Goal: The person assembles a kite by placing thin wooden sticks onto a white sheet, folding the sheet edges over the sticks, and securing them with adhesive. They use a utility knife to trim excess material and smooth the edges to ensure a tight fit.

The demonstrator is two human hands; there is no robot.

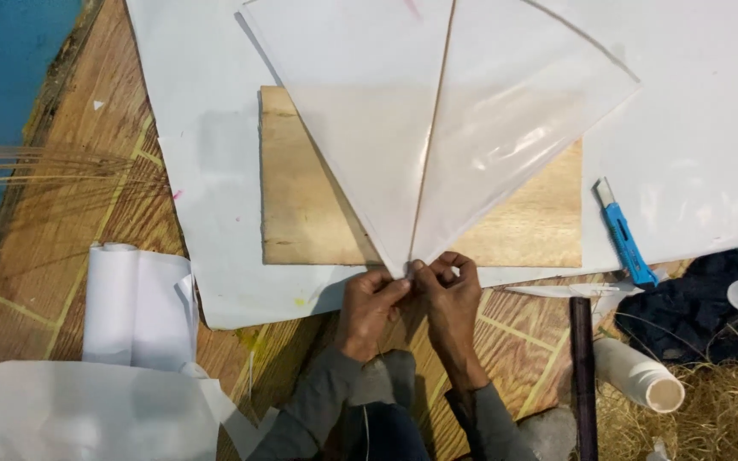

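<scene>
Both hands, the left hand (371, 300) and the right hand (448, 286), pinch together on the bottom tip of the thin plastic kite (437, 128), which lies over the wooden board (301, 213). I think a hard pull may tear the film from its thin stick (431, 128).

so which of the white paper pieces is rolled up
The paper roll left of the left hand, curled into a tube; the large sheet lies flat.

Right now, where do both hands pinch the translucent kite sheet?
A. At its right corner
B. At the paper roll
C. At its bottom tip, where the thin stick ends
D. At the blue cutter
C: the left hand and right hand meet at the bottom tip of the kite sheet, where the thin stick ends.
</scene>
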